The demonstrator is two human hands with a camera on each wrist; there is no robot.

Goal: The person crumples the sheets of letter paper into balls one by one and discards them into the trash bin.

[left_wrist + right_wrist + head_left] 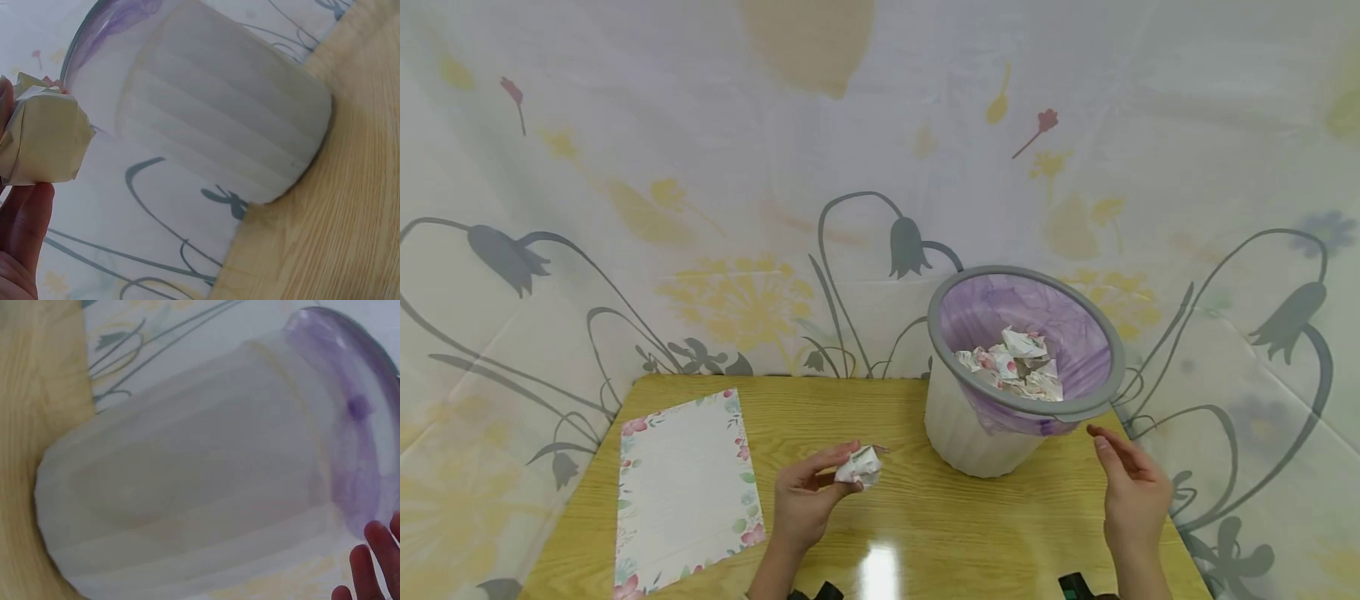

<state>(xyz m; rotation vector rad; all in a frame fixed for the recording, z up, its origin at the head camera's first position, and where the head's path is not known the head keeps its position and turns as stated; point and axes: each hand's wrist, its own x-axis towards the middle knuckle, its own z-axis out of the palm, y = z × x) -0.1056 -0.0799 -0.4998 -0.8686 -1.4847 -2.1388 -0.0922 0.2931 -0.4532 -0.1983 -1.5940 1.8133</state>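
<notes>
My left hand [808,498] pinches a crumpled ball of paper [860,467] between thumb and fingers, above the table and left of the trash bin. In the left wrist view the paper ball [47,134] shows its pale folded side. The white trash bin [962,433] has a grey rim and a purple liner bag [1078,358]. Several crumpled papers [1015,367] lie inside it. Just right of the bin is my right hand [1138,492], holding nothing, its fingers loosely bent near the rim. The right wrist view shows those fingers [369,569] beside the liner's edge.
A flat sheet of paper [688,492] with a floral border lies at the left of the wooden table [940,533]. Behind the table hangs a cloth backdrop [880,167] printed with flowers. The bin stands close to the table's back edge.
</notes>
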